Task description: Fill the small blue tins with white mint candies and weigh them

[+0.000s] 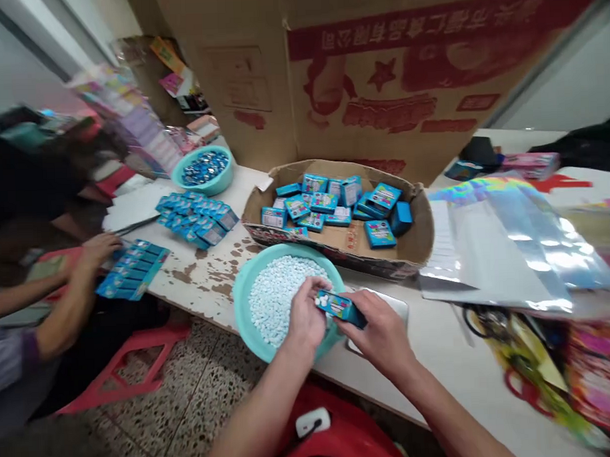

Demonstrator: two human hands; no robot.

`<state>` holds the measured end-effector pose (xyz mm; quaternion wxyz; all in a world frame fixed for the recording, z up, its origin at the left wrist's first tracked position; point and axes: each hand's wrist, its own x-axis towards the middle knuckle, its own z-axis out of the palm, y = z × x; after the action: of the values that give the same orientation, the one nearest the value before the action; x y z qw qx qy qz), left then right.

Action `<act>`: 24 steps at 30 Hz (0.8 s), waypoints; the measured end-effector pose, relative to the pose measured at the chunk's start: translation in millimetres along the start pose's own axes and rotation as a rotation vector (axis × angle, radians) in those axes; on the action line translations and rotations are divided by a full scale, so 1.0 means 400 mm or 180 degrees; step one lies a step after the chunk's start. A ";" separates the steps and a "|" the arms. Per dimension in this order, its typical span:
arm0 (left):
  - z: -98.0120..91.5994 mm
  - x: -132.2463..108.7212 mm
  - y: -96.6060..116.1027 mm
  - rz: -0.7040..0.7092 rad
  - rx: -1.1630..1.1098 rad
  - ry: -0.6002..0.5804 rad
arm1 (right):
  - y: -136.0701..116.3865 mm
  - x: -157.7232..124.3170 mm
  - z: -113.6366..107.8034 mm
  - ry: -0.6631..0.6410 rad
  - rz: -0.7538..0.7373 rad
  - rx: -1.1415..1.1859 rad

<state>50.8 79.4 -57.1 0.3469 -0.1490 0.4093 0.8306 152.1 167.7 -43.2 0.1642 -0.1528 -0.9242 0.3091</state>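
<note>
Small packing workshop, hand assembly line. Worn white table (207,282) with flaking paint; big printed carton (379,72) behind the hands. Just past the grip, a cardboard tray (415,244) of small blue boxes (329,204); under it, a teal basin (242,304) of white pellets (277,293). Far left, another person's hand (98,249) sorts more boxes. Terrazzo floor, red plastic stools (124,361).

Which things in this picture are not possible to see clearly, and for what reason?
- Head view: the print on the small blue box in the right hand is too small and blurred to read.
- The number of white tablets the left hand holds: its fingers hide them.
- The co-worker at left: motion blur, cut by the left edge.
- The colourful packets at right: blurred, cut by the right edge.
</note>
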 end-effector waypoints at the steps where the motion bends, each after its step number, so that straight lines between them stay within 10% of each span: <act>1: -0.005 -0.007 0.003 0.0132 0.0066 -0.0079 | -0.002 0.005 0.007 -0.0004 0.0000 0.0012; 14: -0.139 0.009 0.056 0.1177 0.1777 0.0089 | -0.049 0.016 0.098 -0.0197 0.0416 0.0497; 24: -0.195 0.038 0.149 0.0329 0.1644 -0.0096 | -0.064 0.011 0.092 -0.0044 0.0782 0.1554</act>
<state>-4.5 -0.1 -79.4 0.3366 -0.0220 0.6096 0.7174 128.6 130.7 -54.3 0.1511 -0.2176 -0.7979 0.5414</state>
